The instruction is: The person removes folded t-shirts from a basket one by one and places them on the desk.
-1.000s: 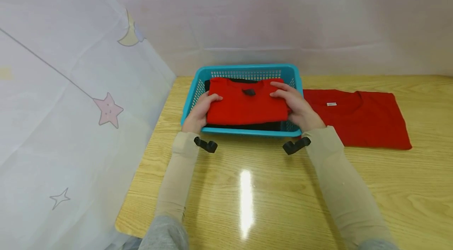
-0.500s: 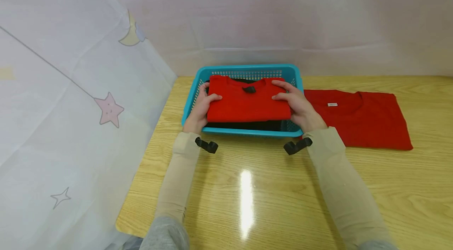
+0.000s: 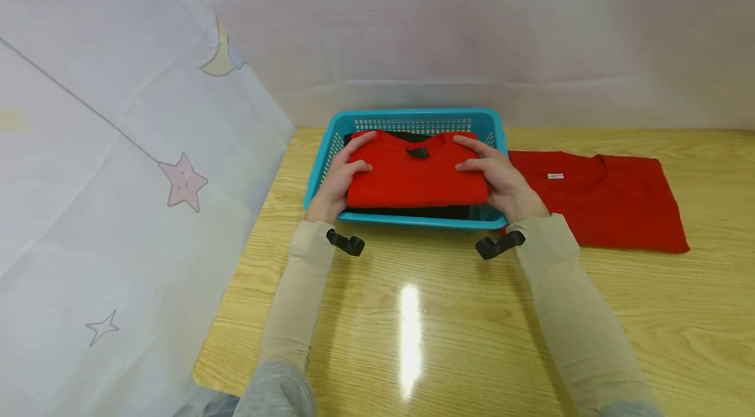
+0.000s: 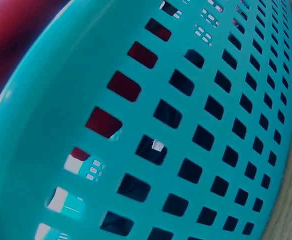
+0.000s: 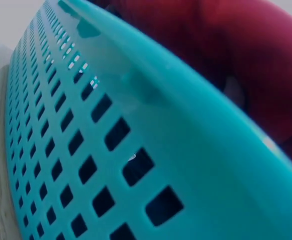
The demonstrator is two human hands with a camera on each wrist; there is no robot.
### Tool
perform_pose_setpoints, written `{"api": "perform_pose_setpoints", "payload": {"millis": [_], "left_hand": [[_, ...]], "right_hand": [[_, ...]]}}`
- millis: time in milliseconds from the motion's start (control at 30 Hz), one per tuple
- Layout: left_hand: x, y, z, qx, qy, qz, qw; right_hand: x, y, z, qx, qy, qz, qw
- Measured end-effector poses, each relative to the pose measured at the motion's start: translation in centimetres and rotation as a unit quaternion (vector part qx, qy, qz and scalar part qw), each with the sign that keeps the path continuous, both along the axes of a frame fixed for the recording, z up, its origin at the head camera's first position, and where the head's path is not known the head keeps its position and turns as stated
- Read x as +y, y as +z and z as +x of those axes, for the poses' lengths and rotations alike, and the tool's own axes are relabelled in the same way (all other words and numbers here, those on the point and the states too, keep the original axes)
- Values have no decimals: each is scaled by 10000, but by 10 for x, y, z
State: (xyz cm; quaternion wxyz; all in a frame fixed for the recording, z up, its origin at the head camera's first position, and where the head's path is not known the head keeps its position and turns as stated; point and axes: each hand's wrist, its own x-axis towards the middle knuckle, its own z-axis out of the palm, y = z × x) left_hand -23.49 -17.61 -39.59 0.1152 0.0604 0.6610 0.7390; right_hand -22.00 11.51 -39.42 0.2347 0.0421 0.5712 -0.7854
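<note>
A folded red T-shirt [image 3: 417,181] with a dark neck label lies level within the blue plastic basket [image 3: 425,223], over black cloth [image 3: 413,212]. At its left side my left hand [image 3: 334,184] holds it, thumb and forefinger on top and the other fingers hidden. The right hand [image 3: 508,186] grips the opposite side the same way, with thumb and forefinger on the top face. In the right wrist view the red fabric [image 5: 200,35] bulges just behind the basket's rim. The left wrist view shows mostly the perforated basket wall [image 4: 190,110].
Another folded red T-shirt [image 3: 625,207] with a white label lies on the wooden table [image 3: 448,318], right of the basket. Pale sheets [image 3: 442,23] with printed stars and a moon hang behind and to the left.
The held red T-shirt rose slightly at its far edge, then settled lower in the basket. My left forefinger has moved onto its top. The basket and the other shirt stay put.
</note>
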Motion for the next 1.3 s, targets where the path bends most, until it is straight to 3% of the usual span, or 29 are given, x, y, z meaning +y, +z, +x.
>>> {"api": "perform_pose_setpoints", "payload": {"millis": [300, 700, 933, 1300], "left_hand": [[-1, 0, 0, -311, -125, 303, 9990], [-3, 12, 5, -101, -486, 962, 9941], [-6, 22, 12, 76, -570, 753, 9955], [-8, 34, 27, 835, -644, 287, 9940]], "right_hand": [[2, 7, 5, 322, -78, 509, 9982], [3, 27, 13, 910, 48, 1187, 9887], [5, 37, 22, 1183, 101, 1478, 9819], [7, 52, 38, 1563, -29, 1943, 9684]]}}
